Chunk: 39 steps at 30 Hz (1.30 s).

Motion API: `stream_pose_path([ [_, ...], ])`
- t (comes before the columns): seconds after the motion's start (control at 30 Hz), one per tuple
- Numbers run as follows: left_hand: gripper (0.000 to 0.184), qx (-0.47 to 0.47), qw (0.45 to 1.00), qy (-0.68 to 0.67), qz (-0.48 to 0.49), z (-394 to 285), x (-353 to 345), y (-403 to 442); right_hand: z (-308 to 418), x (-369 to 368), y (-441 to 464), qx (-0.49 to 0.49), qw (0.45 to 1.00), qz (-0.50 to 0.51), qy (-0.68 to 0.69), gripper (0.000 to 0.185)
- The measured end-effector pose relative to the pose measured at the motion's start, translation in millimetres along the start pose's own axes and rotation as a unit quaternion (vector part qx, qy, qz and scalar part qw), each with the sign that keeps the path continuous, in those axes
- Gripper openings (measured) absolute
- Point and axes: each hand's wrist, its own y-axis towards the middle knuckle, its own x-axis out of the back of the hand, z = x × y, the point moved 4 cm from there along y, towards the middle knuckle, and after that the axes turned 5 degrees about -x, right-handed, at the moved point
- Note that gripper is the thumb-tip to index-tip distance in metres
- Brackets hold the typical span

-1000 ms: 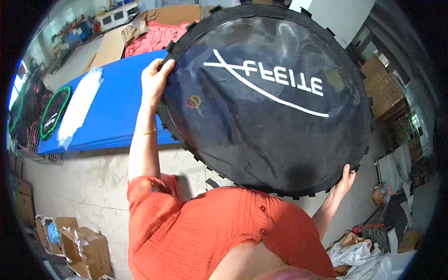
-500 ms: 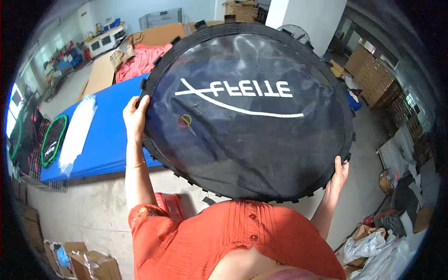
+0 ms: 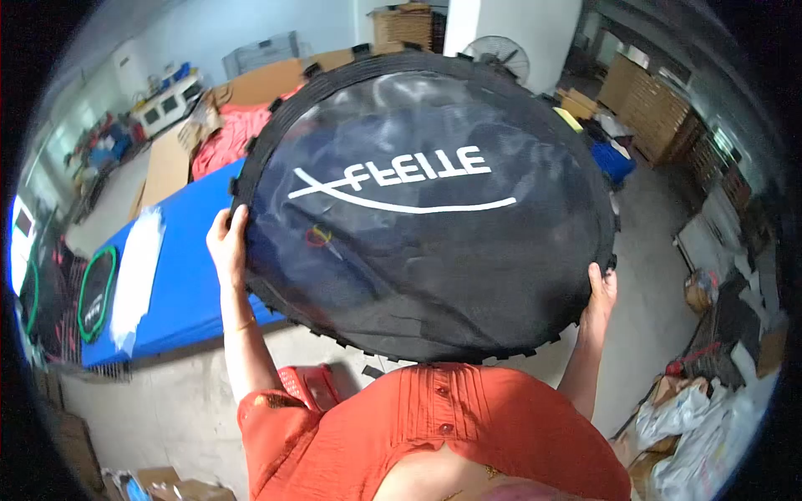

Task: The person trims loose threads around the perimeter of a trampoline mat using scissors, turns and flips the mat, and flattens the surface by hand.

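Observation:
A round black mesh trampoline mat (image 3: pixel 426 275) with short tabs around its rim is spread out in front of me, tilted. White lettering and a curved line show on it, upside down from my side. My left hand (image 3: pixel 229 242) is closed on the left edge, thumb on top. My right hand (image 3: pixel 602 288) pinches the lower right edge. A pair of scissors (image 3: pixel 319 237) with red and yellow handles shows faintly through the mesh. Beneath the mat's left side is a blue-covered table (image 3: pixel 188 259).
Pink cloth (image 3: pixel 230 142) and cardboard lie past the table. A red plastic stool (image 3: pixel 309 386) stands on the floor near my left side. Behind the mat is a fan (image 3: pixel 499 60); stacked cartons (image 3: pixel 643 108) stand far right. White plastic bags (image 3: pixel 710 438) lie lower right.
The mat has shifted slightly left in view, and both hands still grip its edges. The fan behind it shows more fully.

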Motion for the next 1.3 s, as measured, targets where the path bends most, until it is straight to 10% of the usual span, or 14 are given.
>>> stream_pose_path([
  [1.3,0.029,0.088,0.992,0.074,-0.055,-20.9,-4.8,-50.3,9.1,-19.0,73.1,-0.047,0.996,0.029,-0.070,0.033],
])
